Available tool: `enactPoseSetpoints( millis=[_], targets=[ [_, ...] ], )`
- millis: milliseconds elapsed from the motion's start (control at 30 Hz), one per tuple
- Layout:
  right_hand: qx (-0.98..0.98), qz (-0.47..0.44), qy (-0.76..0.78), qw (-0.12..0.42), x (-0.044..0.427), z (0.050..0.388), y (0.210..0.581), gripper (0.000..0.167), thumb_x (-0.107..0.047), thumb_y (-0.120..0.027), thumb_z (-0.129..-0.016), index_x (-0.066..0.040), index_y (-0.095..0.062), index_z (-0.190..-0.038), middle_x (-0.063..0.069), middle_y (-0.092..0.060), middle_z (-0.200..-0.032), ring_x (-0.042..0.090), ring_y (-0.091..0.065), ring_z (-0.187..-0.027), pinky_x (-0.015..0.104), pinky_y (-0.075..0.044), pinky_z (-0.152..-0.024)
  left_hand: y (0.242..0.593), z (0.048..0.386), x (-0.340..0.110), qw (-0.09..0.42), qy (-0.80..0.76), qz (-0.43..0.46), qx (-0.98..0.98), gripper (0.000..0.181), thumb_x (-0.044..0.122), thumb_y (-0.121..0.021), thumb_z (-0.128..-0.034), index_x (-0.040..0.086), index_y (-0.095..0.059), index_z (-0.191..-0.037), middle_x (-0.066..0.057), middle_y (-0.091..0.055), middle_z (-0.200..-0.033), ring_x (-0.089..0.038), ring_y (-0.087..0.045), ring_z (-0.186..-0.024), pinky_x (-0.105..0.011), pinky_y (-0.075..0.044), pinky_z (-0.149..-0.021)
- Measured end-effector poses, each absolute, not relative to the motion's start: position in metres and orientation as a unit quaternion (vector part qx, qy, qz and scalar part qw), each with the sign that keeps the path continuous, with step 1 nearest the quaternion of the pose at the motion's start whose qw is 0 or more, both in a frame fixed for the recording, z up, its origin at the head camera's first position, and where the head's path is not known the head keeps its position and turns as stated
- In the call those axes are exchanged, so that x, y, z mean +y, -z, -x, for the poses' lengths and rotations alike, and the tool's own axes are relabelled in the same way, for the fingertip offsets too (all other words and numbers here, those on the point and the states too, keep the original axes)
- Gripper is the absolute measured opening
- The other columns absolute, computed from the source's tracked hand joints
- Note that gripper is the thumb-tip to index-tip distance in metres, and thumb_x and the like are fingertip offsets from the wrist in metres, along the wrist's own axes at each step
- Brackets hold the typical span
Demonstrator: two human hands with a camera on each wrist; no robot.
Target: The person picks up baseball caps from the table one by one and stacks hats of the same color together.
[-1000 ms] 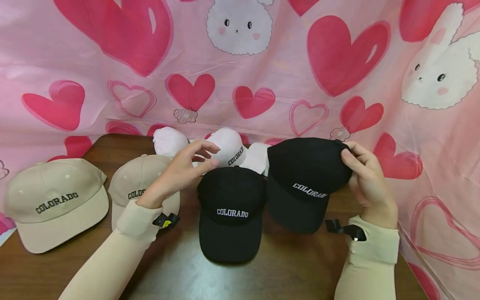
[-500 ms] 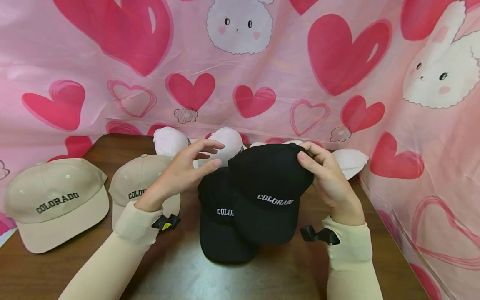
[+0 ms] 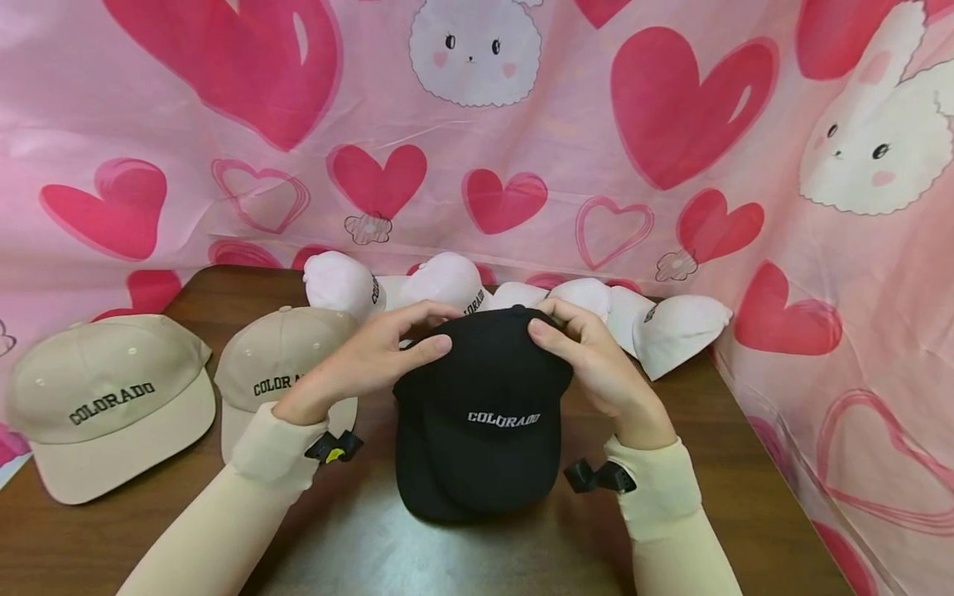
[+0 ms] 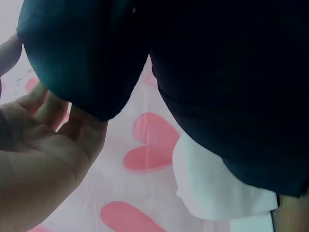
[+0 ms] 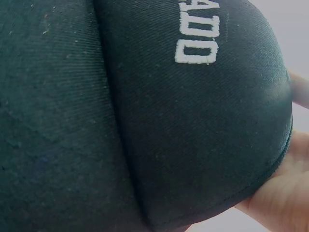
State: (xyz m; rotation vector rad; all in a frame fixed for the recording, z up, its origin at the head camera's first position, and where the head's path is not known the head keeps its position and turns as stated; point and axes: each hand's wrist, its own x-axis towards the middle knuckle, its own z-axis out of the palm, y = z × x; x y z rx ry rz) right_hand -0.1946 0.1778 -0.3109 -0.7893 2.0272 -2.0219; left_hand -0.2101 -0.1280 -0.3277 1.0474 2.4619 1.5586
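Note:
A black baseball cap (image 3: 495,364) with white COLORADO lettering is tilted over a second black cap (image 3: 410,468) on the table. The lower cap shows only along its left side. My right hand (image 3: 607,372) grips the upper cap's crown at the right, thumb in front and fingers behind. My left hand (image 3: 373,352) pinches the left of the crown between thumb and fingers. Dark cap fabric (image 4: 87,63) lies between my left thumb and fingers in the left wrist view. In the right wrist view, the cap (image 5: 203,121) hides most of my right hand.
Two tan COLORADO caps (image 3: 112,364) sit at the left, one partly behind my left forearm. Several white caps (image 3: 678,327) line the back of the wooden table (image 3: 730,497). A pink curtain (image 3: 551,132) with hearts and rabbits hangs behind and at the right.
My right hand has carried the black cap left and slightly down over the other black cap. My left hand, earlier empty, now holds its crown. White caps at the back right came into view.

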Motion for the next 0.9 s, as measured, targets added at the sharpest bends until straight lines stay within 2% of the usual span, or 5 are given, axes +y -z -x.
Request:
enactPoseSetpoints(
  millis=[233, 400, 533, 767, 900],
  targets=[
    [0.688, 0.251, 0.674, 0.101, 0.168, 0.197, 0.317, 0.011, -0.012, -0.058, -0.109, -0.008, -0.064, -0.116, 0.005, -0.066, -0.102, 0.019, -0.07, -0.089, 0.031, -0.06, -0.08, 0.328, 0.207, -0.128, 0.102, -0.549, -0.341, 0.756, 0.039, 0.027, -0.073, -0.1016, 0.02, -0.064, -0.139, -0.003, -0.068, -0.126, -0.024, -0.066, -0.114, -0.038, -0.057, -0.098],
    [0.707, 0.24, 0.656, 0.108, 0.164, 0.197, 0.318, 0.013, -0.013, -0.06, -0.108, -0.004, -0.063, -0.116, 0.007, -0.068, -0.101, 0.02, -0.071, -0.087, 0.032, -0.06, -0.079, 0.329, 0.207, -0.128, 0.13, -0.575, -0.338, 0.733, 0.036, 0.023, -0.075, -0.1004, 0.015, -0.063, -0.133, -0.009, -0.069, -0.122, -0.029, -0.068, -0.11, -0.04, -0.06, -0.093],
    [0.733, 0.243, 0.625, 0.112, 0.166, 0.199, 0.317, 0.018, -0.017, -0.063, -0.107, -0.003, -0.064, -0.119, 0.011, -0.068, -0.105, 0.024, -0.07, -0.094, 0.033, -0.06, -0.082, 0.329, 0.21, -0.13, 0.154, -0.602, -0.334, 0.709, 0.035, 0.023, -0.075, -0.1003, 0.01, -0.062, -0.131, -0.014, -0.068, -0.121, -0.034, -0.069, -0.109, -0.042, -0.061, -0.092],
    [0.793, 0.269, 0.535, 0.111, 0.18, 0.2, 0.315, 0.026, -0.025, -0.065, -0.106, -0.013, -0.066, -0.13, 0.01, -0.067, -0.119, 0.031, -0.062, -0.114, 0.036, -0.054, -0.096, 0.328, 0.212, -0.135, 0.178, -0.625, -0.326, 0.687, 0.038, 0.025, -0.073, -0.1015, 0.007, -0.059, -0.132, -0.017, -0.066, -0.123, -0.035, -0.069, -0.111, -0.042, -0.059, -0.093],
    [0.804, 0.286, 0.51, 0.105, 0.19, 0.203, 0.315, 0.034, -0.024, -0.069, -0.104, -0.017, -0.064, -0.137, 0.009, -0.067, -0.118, 0.032, -0.063, -0.11, 0.035, -0.053, -0.094, 0.328, 0.214, -0.142, 0.173, -0.635, -0.305, 0.689, 0.037, 0.025, -0.071, -0.1019, 0.007, -0.059, -0.132, -0.016, -0.068, -0.122, -0.035, -0.069, -0.112, -0.042, -0.058, -0.096]
  ],
)
